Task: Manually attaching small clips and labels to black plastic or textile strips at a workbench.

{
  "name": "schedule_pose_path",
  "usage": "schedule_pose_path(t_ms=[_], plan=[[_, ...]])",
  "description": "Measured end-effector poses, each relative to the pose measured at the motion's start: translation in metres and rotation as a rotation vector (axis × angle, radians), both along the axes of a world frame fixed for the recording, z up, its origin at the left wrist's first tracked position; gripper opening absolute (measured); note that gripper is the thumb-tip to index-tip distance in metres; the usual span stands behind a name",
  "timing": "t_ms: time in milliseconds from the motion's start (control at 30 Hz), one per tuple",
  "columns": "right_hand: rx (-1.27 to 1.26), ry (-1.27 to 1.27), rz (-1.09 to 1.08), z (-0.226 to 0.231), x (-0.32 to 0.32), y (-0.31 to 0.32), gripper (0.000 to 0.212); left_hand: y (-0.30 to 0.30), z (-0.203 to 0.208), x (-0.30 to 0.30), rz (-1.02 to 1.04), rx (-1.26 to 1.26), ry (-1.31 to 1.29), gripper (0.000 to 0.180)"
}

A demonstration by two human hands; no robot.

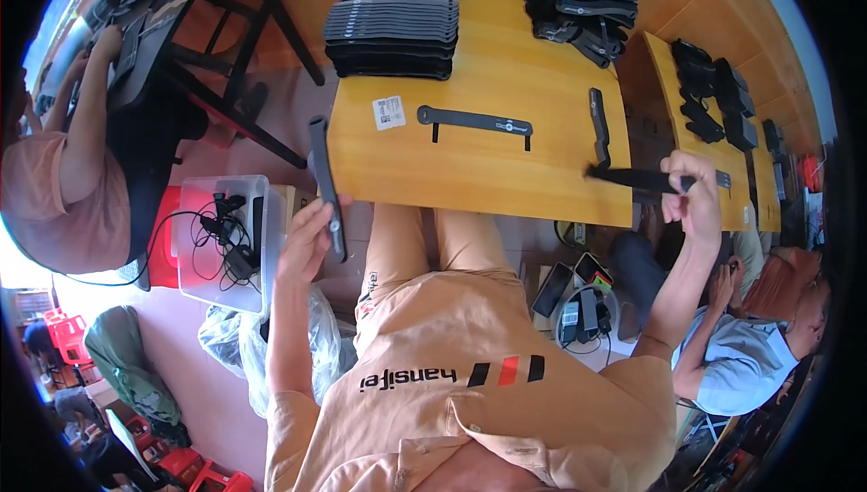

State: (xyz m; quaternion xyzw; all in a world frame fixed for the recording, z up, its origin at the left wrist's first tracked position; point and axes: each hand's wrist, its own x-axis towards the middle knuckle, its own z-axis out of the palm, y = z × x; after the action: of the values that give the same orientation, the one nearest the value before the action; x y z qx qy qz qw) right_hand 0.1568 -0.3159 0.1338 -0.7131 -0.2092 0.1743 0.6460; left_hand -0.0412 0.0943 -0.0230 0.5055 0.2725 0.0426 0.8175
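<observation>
Left fingers [318, 213] held one grey strap [325, 171] beside the desk [497, 180]; a slack pinch risked dropping it. Right fingers [684, 166] clasped one black strap [639, 178].

Workshop: worktable [470, 171], stacked straps [391, 24]

The worktop [506, 180] toward one o'clock looks of smooth wood, slightly glossy. The grey strip [474, 119] on it appears matt; plastic or cloth, I cannot tell. At nine o'clock, the box [203, 282] is translucent plastic; at eight, the bag [248, 347] is wrinkled, shiny plastic.
</observation>
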Motion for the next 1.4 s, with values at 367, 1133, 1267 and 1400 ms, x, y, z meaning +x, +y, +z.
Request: schedule_pose_path(t_ms=[367, 1133, 1267, 1400], plan=[[-0.503, -0.424, -0.088, -0.011, -0.021, 0.024, 0.008, -0.034, -0.058, 0.076, 0.026, 0.453, 0.083, 0.019], [0.460, 0.531, 0.177, -0.082, -0.003, 0.080, 0.007, -0.086, 0.012, 0.080, 0.000, -0.245, -0.222, 0.029], [0.407, 0.484, 0.111, -0.079, -0.009, 0.088, 0.008, -0.079, 0.003, 0.073, 0.035, -0.179, -0.202, 0.023], [0.434, 0.445, 0.115, -0.069, -0.018, 0.105, 0.009, -0.107, 0.044, 0.054, -0.769, 0.046, -0.111, 0.016]])
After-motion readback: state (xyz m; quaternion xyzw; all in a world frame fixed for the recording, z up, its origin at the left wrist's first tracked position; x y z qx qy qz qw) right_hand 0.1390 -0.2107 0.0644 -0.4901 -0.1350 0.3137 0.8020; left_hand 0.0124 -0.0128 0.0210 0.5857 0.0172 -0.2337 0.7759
